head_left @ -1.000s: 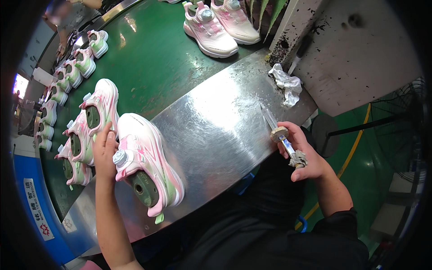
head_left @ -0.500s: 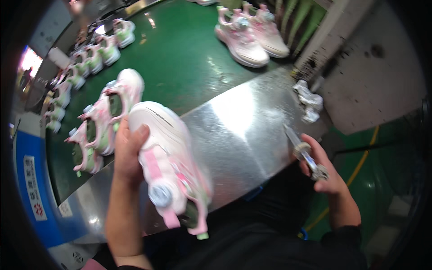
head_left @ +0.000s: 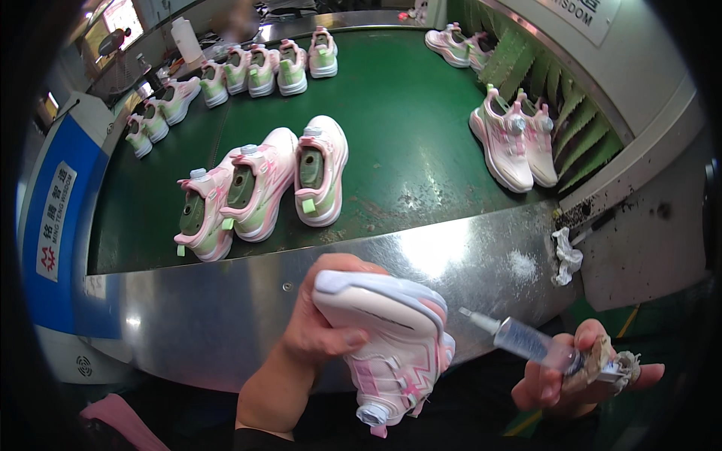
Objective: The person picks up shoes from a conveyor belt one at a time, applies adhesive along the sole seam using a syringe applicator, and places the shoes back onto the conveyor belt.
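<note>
My left hand (head_left: 320, 327) is closed around the toe end of a white and pink sneaker (head_left: 398, 319), thumb pressed on its upper. The shoe is tilted, toe up and its round lacing dial pointing down toward me. A clear syringe (head_left: 530, 344) lies in my right hand (head_left: 553, 383), fingers bent about the barrel near a brown wrapping. The syringe's narrow tip points at the side of the sneaker, with a small gap between them. Beyond my left hand, three like sneakers (head_left: 259, 180) stand on the green conveyor belt (head_left: 398, 150).
A metal ledge (head_left: 203, 301) runs between me and the belt. Several more sneakers (head_left: 259, 71) line the belt's far left; a pair (head_left: 519, 143) stands at right by a green strip curtain (head_left: 579, 135). Crumpled white paper (head_left: 565, 257) lies at the ledge's right end.
The view has swung, so the belt appears lower and farther right. The sneaker has turned, showing more of its side and sole edge, and the syringe has come closer to it.
</note>
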Motion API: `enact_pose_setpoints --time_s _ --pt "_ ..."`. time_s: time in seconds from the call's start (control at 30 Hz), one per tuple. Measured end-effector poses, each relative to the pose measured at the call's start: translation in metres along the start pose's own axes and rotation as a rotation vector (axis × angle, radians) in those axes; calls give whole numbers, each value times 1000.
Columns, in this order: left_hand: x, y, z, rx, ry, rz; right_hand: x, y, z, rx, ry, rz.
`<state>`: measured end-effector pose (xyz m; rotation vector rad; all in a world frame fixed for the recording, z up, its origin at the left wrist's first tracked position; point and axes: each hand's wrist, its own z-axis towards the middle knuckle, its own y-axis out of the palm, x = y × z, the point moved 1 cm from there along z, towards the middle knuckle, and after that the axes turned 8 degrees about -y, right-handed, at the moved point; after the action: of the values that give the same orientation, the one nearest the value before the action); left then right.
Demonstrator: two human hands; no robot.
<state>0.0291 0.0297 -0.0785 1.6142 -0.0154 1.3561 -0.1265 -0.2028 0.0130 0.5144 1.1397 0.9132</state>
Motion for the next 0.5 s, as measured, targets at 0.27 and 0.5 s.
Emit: enact_pose_setpoints --time_s 0.27,0.5 --pt "6 4 0 -184 63 44 13 17 22 -57 193 -98" --pt "7 5 -7 -168 49 52 21 16 24 -24 186 -92"
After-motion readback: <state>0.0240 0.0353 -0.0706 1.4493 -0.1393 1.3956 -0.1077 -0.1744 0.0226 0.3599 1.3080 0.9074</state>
